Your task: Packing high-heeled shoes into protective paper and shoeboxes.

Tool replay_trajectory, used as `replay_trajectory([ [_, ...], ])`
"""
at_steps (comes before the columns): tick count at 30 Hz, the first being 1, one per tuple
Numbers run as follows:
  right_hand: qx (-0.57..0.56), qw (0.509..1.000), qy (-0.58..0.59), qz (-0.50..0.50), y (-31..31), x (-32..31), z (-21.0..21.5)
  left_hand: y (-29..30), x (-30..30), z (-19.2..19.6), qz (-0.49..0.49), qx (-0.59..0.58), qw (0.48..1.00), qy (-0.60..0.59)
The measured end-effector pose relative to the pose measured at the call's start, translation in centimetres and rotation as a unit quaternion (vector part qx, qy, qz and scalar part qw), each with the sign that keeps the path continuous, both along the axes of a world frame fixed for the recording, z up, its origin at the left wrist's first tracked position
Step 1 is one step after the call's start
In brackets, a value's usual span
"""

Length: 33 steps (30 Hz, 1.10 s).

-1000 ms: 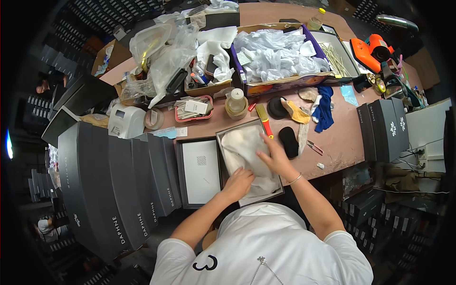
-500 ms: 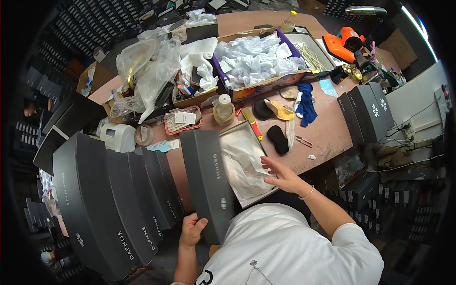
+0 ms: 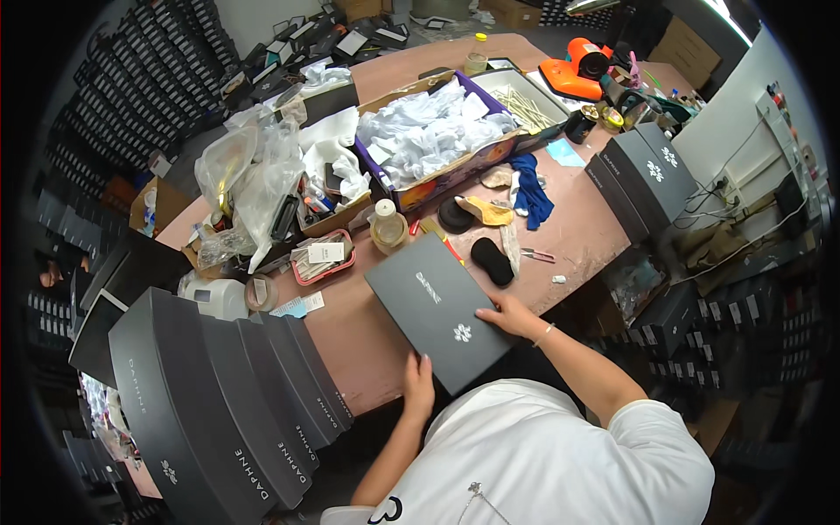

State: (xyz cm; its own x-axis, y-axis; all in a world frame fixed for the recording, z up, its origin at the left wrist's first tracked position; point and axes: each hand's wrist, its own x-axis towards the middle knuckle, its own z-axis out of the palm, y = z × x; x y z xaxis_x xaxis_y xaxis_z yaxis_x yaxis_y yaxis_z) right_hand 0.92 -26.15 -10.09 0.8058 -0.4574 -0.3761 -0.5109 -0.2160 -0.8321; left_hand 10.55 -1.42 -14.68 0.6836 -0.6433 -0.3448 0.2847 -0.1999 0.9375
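A dark grey shoe box (image 3: 433, 302) with its lid on lies at the near edge of the pink table, right in front of me. Its pale print faces up, and the lid hides what is inside. My left hand (image 3: 419, 385) grips the near left edge, thumb and fingertips against the lid's side. On the right edge, my right hand (image 3: 514, 317) has its thumb on top of the lid while the other fingers are partly hidden. Just beyond the box, a brush (image 3: 444, 241) with a red and yellow handle is partly covered by it.
Stacked grey shoe boxes (image 3: 188, 402) rise at the left, more boxes (image 3: 643, 184) at the right. Behind stand a carton of white tissue paper (image 3: 437, 127), a liquid bottle (image 3: 386, 229) and a pink basket (image 3: 324, 258). A black sponge (image 3: 493, 261), blue cloth (image 3: 530, 194) and tweezers (image 3: 537, 255) lie to the right.
The lid, held upright in my left hand before, now lies flat over the box and covers its white tissue paper. My right hand has come onto the lid's right edge.
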Motion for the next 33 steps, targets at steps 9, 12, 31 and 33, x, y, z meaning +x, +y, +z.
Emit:
replay_trajectory([
  [9, 0.030, 0.999, 0.036, -0.007, 0.0, -1.8, -3.7, -1.5, 0.5, -6.6, 0.133, 0.065, 0.965, 0.218],
  [12, 0.115, 0.986, -0.103, 0.069, -1.0, -5.2, -4.1, -3.7, -3.0, -0.7, 0.135, -0.046, 0.965, 0.220],
  [31, -0.319, 0.874, 0.308, -0.200, -61.7, -39.1, 16.4, -25.0, -19.4, 8.7, -0.143, -0.006, 0.983, -0.118],
  [33, -0.400, 0.809, 0.391, -0.181, -56.7, -33.8, 15.5, -22.8, -19.6, 8.3, -0.060, -0.009, 0.994, -0.091],
])
